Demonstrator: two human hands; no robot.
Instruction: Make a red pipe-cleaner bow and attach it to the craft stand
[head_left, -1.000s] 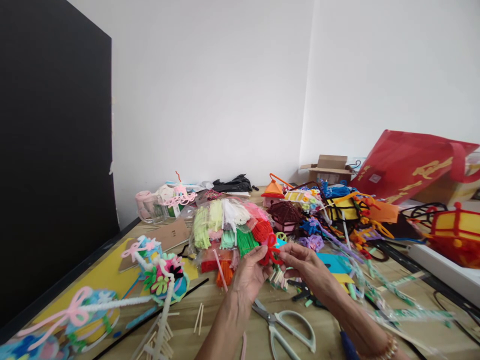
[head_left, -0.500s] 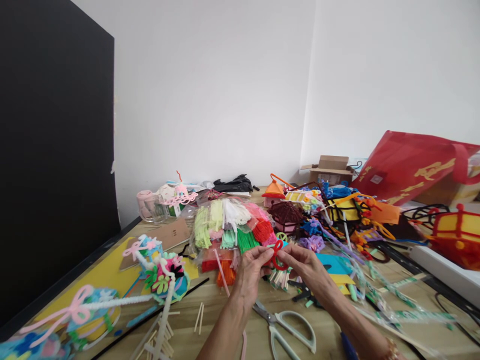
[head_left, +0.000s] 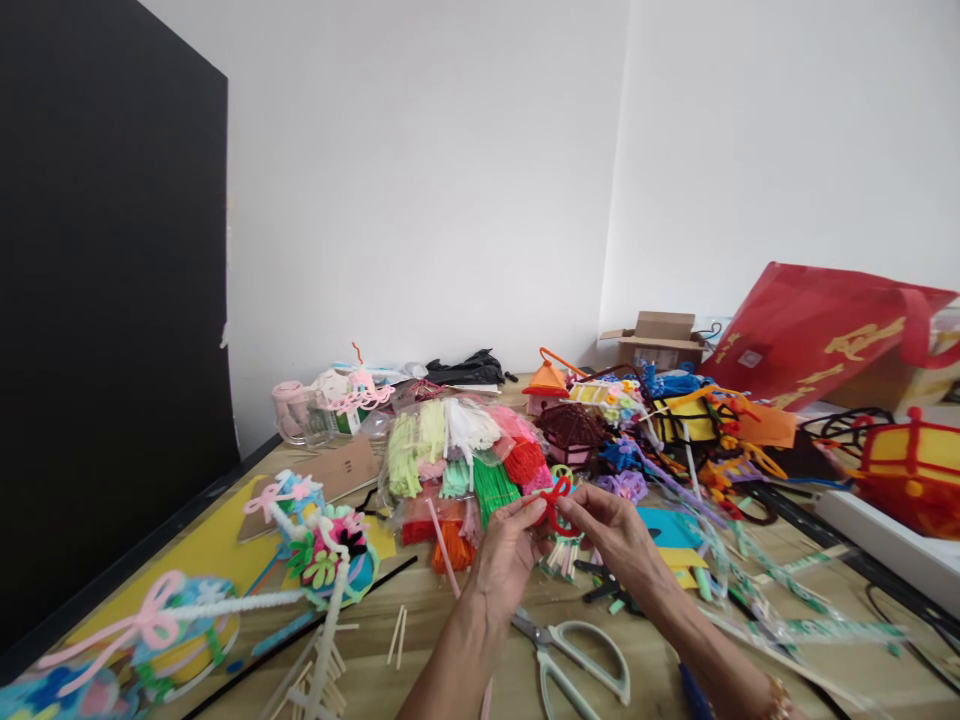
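A small red pipe-cleaner loop (head_left: 555, 503) is pinched between both hands above the wooden table. My left hand (head_left: 506, 552) grips it from the left with thumb and fingertips closed. From the right, my right hand (head_left: 609, 528) pinches the same loop, fingers closed. Just behind the hands lie clear bags of coloured pipe cleaners (head_left: 457, 460). Pale green-handled scissors (head_left: 581, 655) lie on the table below the hands.
Pipe-cleaner crafts (head_left: 322, 545) sit at the left on a yellow sheet (head_left: 202, 550). Small craft houses (head_left: 570, 430) and tangled pipe cleaners crowd the right. A red bag (head_left: 817, 325), cardboard box (head_left: 660, 338) and black panel (head_left: 105, 300) border the table. Wooden sticks (head_left: 397, 635) lie loose.
Both hands have shifted slightly while twisting the red loop; the loop now sits a little higher and more compact between the fingertips.
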